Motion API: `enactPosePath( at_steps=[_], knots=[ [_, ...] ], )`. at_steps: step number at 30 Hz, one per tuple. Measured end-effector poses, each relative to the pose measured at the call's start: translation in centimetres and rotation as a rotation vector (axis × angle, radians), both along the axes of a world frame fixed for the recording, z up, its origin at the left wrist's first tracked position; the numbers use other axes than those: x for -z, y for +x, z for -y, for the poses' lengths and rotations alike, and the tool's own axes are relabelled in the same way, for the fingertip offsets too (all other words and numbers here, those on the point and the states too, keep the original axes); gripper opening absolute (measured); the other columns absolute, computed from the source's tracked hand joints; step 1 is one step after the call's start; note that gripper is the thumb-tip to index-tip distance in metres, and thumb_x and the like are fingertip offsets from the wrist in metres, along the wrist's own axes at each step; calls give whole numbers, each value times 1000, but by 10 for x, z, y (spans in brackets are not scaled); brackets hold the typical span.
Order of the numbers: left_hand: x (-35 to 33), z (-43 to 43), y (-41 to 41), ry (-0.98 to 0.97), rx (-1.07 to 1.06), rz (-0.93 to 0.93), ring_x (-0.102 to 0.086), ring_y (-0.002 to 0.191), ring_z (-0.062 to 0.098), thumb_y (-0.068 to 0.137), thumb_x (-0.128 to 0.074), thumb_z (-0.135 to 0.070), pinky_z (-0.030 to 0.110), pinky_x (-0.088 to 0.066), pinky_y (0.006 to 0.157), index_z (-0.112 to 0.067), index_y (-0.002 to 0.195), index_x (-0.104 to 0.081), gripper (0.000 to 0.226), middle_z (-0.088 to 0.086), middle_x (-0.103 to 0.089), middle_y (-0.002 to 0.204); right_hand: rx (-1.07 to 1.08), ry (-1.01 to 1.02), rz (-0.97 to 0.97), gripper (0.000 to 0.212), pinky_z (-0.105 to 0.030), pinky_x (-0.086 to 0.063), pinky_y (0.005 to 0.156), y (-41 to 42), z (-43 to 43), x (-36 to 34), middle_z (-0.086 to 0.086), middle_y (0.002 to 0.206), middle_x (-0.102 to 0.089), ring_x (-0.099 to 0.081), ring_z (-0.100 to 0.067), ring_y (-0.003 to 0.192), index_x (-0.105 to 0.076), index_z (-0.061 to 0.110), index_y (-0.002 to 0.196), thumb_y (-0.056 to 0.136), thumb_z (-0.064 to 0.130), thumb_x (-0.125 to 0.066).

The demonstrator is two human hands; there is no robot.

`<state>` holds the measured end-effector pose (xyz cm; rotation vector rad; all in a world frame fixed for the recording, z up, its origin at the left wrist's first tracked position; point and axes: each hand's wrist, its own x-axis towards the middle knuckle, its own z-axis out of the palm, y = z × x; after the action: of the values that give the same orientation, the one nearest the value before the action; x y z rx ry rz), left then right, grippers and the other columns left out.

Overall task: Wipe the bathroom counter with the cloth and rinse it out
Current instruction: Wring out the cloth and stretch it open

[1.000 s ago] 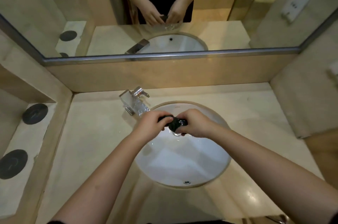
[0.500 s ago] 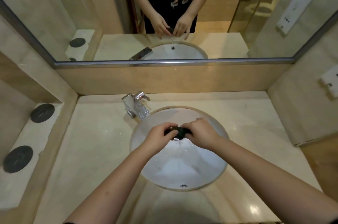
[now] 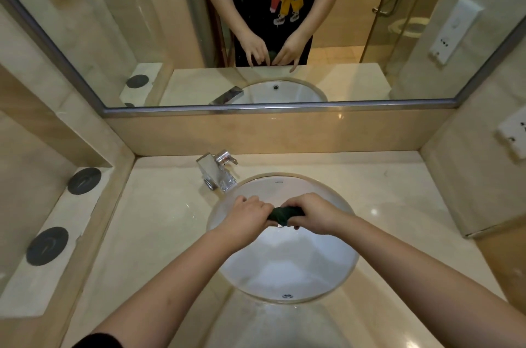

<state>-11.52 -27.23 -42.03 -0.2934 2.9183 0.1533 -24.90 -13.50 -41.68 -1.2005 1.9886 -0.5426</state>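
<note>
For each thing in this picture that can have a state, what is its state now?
cloth: bunched into a tight roll, held over the basin
left hand: closed on one end of the cloth
right hand: closed on the other end of the cloth
faucet: no stream visible from the spout
sink: not filled
counter: glossy, whether wet cannot be told

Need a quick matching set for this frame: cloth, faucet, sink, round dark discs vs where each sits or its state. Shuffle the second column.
Things:
1. cloth
2. faucet
3. sink
4. round dark discs

Places or states:
A. on the side ledge at far left
B. white basin set into the counter
C. bunched between both hands
D. chrome, at the basin's back-left rim

Pairs: 1-C, 2-D, 3-B, 4-A
</note>
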Motion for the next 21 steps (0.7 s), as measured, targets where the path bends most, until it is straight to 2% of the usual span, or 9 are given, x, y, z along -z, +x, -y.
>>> enactPosePath(
  at_steps=[4,6,8,10,13,15,17,19,21],
  knots=[
    [-8,-4,-5,350,-217,-26,-54,88,26,100,-40,-39,32,-30,71,-12,99,-64,35,8,-62,89,-108,-166,-524,18,-33,-27,107,-1,-2,13,5,80,-69,-60,-17,77,-64,24,103,89,16,-55],
    [-5,-5,-5,631,-354,-51,-52,71,23,98,-44,-37,32,-32,65,-4,88,-65,40,7,-58,75,-119,-312,-763,25,-39,-31,107,-2,-6,25,8,67,-63,-59,-16,62,-63,22,97,77,6,-64],
    [-3,-9,-4,894,-474,-41,-46,57,13,98,-47,-36,28,-32,60,2,83,-62,44,1,-54,62,-135,-439,-877,36,-40,-32,104,-2,-12,31,9,59,-55,-52,-16,49,-62,19,93,65,-4,-63],
    [-3,-11,-1,1064,-549,-16,-42,47,4,99,-47,-37,21,-31,56,-5,78,-60,40,-9,-48,51,-131,-538,-934,37,-42,-31,105,-1,-16,37,7,63,-56,-49,-18,47,-62,15,95,67,-7,-53],
    [-2,-10,4,1188,-560,65,-45,58,7,98,-46,-43,24,-32,65,-17,74,-59,37,-7,-47,57,-122,-543,-995,35,-45,-32,106,1,-17,39,6,69,-59,-48,-18,48,-61,15,97,73,-6,-48],
    [0,-10,8,1157,-540,106,-52,71,11,98,-45,-42,26,-36,71,-20,79,-61,33,-7,-58,65,-159,-434,-964,33,-48,-34,106,1,-15,36,8,68,-58,-53,-17,53,-60,20,96,72,-2,-57],
    [4,-11,11,1080,-522,128,-58,81,12,96,-48,-36,26,-40,74,-18,89,-63,24,-7,-69,78,-201,-253,-826,28,-48,-33,107,1,-12,28,7,75,-61,-60,-17,69,-61,26,99,79,6,-59],
    [7,-11,11,900,-455,121,-58,78,14,89,-54,-30,27,-42,70,-16,94,-63,18,-7,-69,83,-196,-67,-494,27,-38,-35,103,4,-9,14,3,90,-64,-59,-16,87,-62,29,113,89,18,-55],
    [6,-8,10,632,-361,87,-57,78,18,85,-54,-27,32,-42,72,-18,98,-62,18,-4,-63,82,-123,28,-131,25,-31,-43,79,7,-8,2,-1,89,-64,-56,-14,80,-63,27,114,92,26,-54]
  ],
)
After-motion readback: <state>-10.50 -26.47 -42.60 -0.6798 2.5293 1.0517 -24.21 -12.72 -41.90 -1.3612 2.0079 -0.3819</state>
